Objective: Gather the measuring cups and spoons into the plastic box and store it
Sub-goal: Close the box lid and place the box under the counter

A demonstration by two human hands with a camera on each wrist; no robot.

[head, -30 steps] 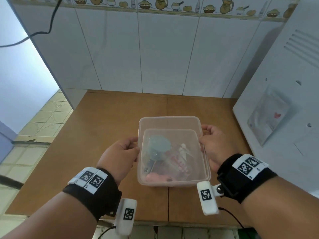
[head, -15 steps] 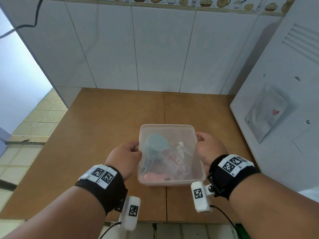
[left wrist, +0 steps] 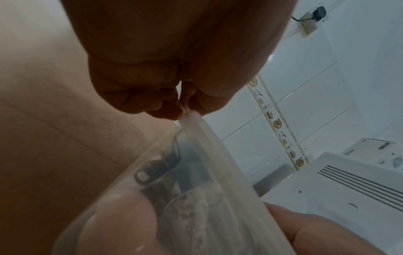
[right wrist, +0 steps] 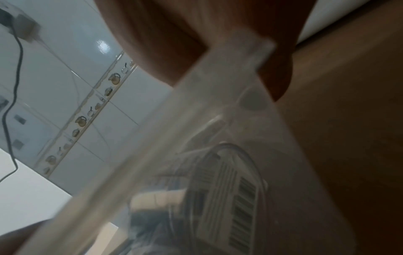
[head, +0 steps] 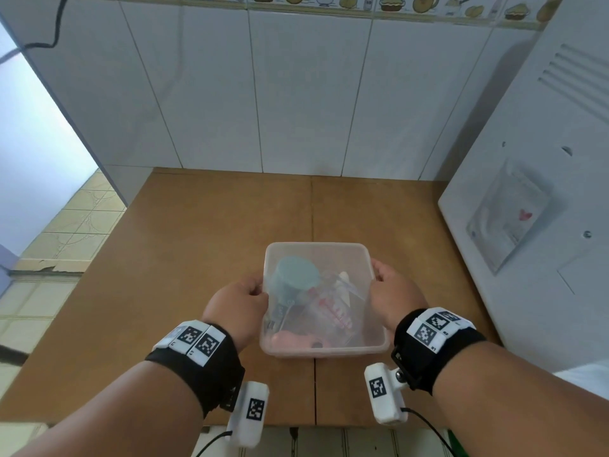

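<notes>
Countertop (head: 184,265) of brown wood carries the plastic box (head: 321,349) near its front edge, a white appliance (head: 540,199) close on the right. Left hand (head: 235,308) and right hand (head: 393,293) pinch opposite rims. Inside lie a blue measuring cup (head: 291,280), a clear cup and something pink; gathering looks done, so storing is next, which calls for a level carry. Nothing blocks the lift.

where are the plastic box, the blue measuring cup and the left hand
plastic box (head: 316,247): head view, far rim of the box.
blue measuring cup (head: 295,278): head view, round body, seen through the plastic.
left hand (head: 235,305): head view, back of the hand holding the box's left edge.
</notes>
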